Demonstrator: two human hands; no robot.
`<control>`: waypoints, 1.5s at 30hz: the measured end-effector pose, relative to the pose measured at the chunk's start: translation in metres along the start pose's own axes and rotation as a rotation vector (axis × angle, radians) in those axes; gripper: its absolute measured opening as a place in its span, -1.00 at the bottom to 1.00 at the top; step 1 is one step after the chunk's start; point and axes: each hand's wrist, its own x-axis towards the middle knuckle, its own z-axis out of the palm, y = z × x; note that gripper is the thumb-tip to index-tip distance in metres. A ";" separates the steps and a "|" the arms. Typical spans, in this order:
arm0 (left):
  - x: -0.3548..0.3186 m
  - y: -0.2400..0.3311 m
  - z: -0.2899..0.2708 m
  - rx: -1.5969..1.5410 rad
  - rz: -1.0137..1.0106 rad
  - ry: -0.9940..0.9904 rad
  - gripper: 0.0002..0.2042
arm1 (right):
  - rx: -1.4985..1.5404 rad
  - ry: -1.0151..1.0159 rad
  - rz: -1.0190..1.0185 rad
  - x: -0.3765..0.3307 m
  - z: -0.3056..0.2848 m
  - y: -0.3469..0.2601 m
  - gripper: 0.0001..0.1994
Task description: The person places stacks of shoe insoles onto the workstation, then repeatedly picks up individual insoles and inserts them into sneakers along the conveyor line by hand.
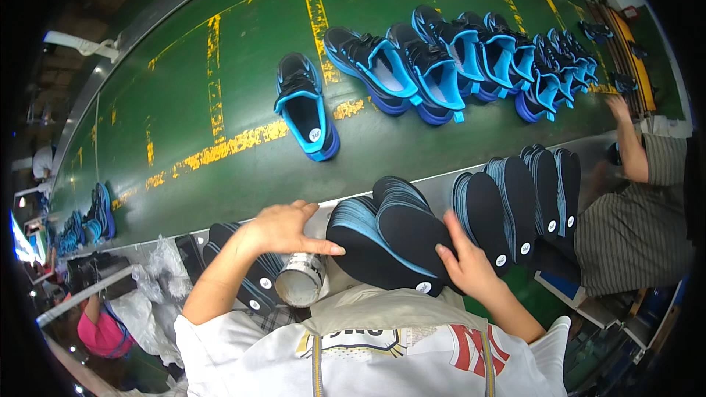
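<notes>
Two fanned stacks of black insoles with blue undersides (pixel 408 231) lie right in front of me, their round white labels toward my body. My left hand (pixel 283 229) hovers just left of them, fingers stretched out and thumb pointing at the stack, with nothing in it. At the right edge of the stack, my right hand (pixel 471 268) has thumb and fingers apart; its fingertips are at the insoles, though I cannot tell how firmly they touch. Beyond, a single black and blue sports shoe (pixel 301 114) stands on the green conveyor belt (pixel 250 103), with a round white label inside.
Several matching shoes (pixel 434 73) stand in a row further right on the belt. More insole stacks (pixel 515 206) lie to my right and left (pixel 246 272). A round tin (pixel 301 279) sits below my left wrist. Another person's arm (pixel 631 143) reaches the belt at right.
</notes>
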 end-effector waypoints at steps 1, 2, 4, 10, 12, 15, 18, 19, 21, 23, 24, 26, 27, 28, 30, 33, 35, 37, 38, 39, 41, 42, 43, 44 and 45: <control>-0.005 -0.001 0.021 -0.120 0.018 0.116 0.02 | 0.258 0.059 0.081 0.001 0.001 0.008 -0.43; -0.004 0.000 0.039 -0.286 0.022 0.234 -0.02 | 0.513 0.117 0.165 0.004 0.001 0.017 -0.38; 0.001 0.008 0.078 -0.909 -0.091 0.575 -0.13 | 0.869 -0.073 0.275 0.016 -0.010 0.043 -0.35; -0.006 0.075 0.139 -1.865 -0.405 0.512 -0.15 | 1.368 -0.422 0.385 0.031 -0.005 0.083 -0.26; 0.005 0.080 0.167 -1.922 -0.269 0.350 -0.05 | 1.345 -0.448 0.404 0.031 0.001 0.088 -0.23; 0.041 0.067 0.194 -2.158 -0.479 0.139 -0.18 | 1.412 -0.343 0.440 0.029 0.010 0.079 -0.28; 0.058 0.085 0.194 -2.014 -0.414 0.220 -0.26 | 1.355 -0.187 0.320 0.022 0.017 0.083 -0.35; 0.059 0.092 0.189 -2.032 -0.373 0.210 -0.28 | 1.313 -0.192 0.276 0.017 0.017 0.086 -0.36; 0.061 0.107 0.176 -2.003 -0.321 0.136 -0.28 | 1.270 -0.189 0.230 0.006 0.017 0.096 -0.37; 0.069 0.117 0.176 -1.947 -0.235 0.042 -0.25 | 1.416 -0.110 0.272 -0.004 0.016 0.105 -0.38; 0.073 0.127 0.175 -1.934 -0.203 0.024 -0.23 | 1.419 -0.114 0.268 -0.007 0.015 0.104 -0.38; 0.082 0.133 0.178 -1.974 -0.196 -0.075 -0.25 | 1.301 -0.003 0.213 -0.014 0.007 0.101 -0.37; 0.082 0.133 0.175 -1.967 -0.193 -0.081 -0.25 | 1.325 0.020 0.219 -0.016 0.011 0.107 -0.41; 0.081 0.133 0.172 -1.915 -0.181 -0.093 -0.19 | 1.326 0.029 0.219 -0.020 0.008 0.109 -0.41; 0.077 0.127 0.165 -1.864 -0.164 -0.095 -0.13 | 0.960 0.095 0.377 -0.021 0.000 0.108 -0.43; 0.066 0.114 0.166 -1.858 -0.372 -0.129 -0.50 | 0.511 0.284 0.350 -0.037 -0.007 0.101 -0.50; 0.053 0.091 0.154 -1.700 -0.368 0.026 -0.66 | 0.481 0.406 0.321 -0.049 -0.013 0.064 -0.52; 0.042 0.080 0.124 -1.248 -0.064 0.543 -0.75 | 0.201 0.538 0.130 -0.065 -0.018 0.040 -0.49; 0.055 0.063 0.120 -0.870 0.172 0.839 -0.74 | -0.063 0.533 -0.011 -0.066 -0.016 0.034 -0.45; 0.055 0.067 0.083 -0.646 0.246 0.923 -0.70 | -0.095 0.444 0.098 -0.069 -0.010 0.029 -0.40; 0.074 0.059 0.009 -0.250 0.308 1.110 -0.61 | -0.215 0.401 0.196 -0.069 0.000 0.026 -0.36; 0.092 0.049 -0.015 -0.074 0.289 1.217 -0.57 | -0.274 0.417 0.200 -0.067 0.005 0.027 -0.33; 0.110 0.044 -0.037 -0.005 0.238 1.306 -0.49 | -0.259 0.428 0.240 -0.066 0.007 0.027 -0.35; 0.128 0.042 -0.056 0.063 0.189 1.394 -0.42 | -0.267 0.434 0.237 -0.069 0.007 0.030 -0.35; 0.148 0.041 -0.068 0.063 0.170 1.431 -0.35 | -0.221 0.430 0.291 -0.076 0.004 0.033 -0.38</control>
